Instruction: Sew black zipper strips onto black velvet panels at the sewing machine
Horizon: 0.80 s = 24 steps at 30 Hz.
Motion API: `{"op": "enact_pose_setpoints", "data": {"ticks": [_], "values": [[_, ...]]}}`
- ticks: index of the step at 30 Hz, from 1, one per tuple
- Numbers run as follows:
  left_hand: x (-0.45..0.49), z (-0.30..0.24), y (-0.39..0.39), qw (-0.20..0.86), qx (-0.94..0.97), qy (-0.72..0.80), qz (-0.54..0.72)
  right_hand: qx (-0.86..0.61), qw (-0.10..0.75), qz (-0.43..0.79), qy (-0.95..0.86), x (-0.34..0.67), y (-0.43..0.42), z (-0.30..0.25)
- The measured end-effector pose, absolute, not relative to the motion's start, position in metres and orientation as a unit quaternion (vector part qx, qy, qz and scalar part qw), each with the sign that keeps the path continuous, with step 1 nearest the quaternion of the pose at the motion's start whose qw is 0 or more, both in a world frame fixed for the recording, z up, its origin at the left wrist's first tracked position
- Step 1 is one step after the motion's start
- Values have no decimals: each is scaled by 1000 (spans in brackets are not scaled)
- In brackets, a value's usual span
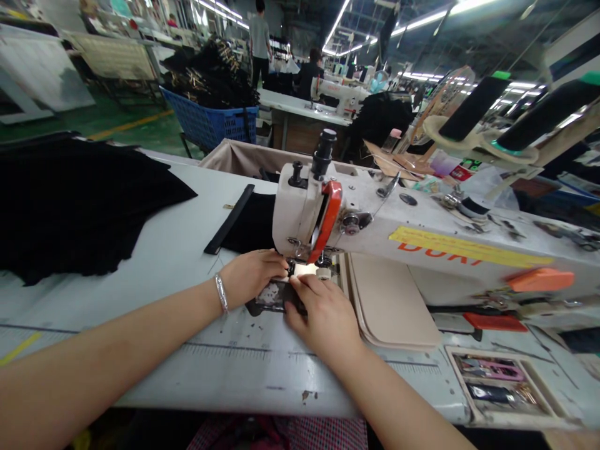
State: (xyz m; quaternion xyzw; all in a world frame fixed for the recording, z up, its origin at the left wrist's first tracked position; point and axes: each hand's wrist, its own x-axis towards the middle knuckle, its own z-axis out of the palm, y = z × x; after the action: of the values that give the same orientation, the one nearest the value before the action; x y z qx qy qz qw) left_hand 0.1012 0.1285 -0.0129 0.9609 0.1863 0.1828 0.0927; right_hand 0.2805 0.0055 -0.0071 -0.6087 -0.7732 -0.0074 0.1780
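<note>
My left hand (253, 275), with a silver bracelet at the wrist, has its fingers pressed together at the left of the needle area of a white sewing machine (300, 206). They rest against the near edge of a black cloth piece (253, 219) with a dark band along its left side. The cloth runs behind the machine head; what lies under the fingertips is hidden. My right hand (328, 315) lies palm down in front of the presser foot, thumb apart from its bent fingers, over the dark, worn plate (276, 295). A small lamp lights the gap between both hands.
A pile of black cloth (79, 200) covers the table's left side. Thread cones (475, 106) stand at the right, above the machine arm. A tool tray (509, 387) is set in the table at lower right. Beyond are a filled blue basket (210, 125) and a standing person (259, 44).
</note>
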Motion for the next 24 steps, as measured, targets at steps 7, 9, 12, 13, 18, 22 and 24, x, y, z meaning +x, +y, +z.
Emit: {"op": "enact_pose_setpoints", "data": {"ticks": [7,9,12,13,18,22,24], "values": [[104,-20,136,96,947,223,211,-621,178,-10,-763,280,11,-11],[104,-20,136,93,945,226,215,-621,178,-9,-763,279,11,-11],[105,-21,136,98,943,222,226,-622,178,-16,-762,279,10,-10],[106,-22,136,102,943,219,229,-623,178,-19,-762,279,10,-11],[106,-24,140,102,941,221,236,-630,180,-20,-756,279,11,-13],[106,-24,142,95,940,228,235,-631,191,-19,-752,278,12,-12],[106,-23,141,95,940,230,233,-631,193,-25,-751,277,11,-11]]}}
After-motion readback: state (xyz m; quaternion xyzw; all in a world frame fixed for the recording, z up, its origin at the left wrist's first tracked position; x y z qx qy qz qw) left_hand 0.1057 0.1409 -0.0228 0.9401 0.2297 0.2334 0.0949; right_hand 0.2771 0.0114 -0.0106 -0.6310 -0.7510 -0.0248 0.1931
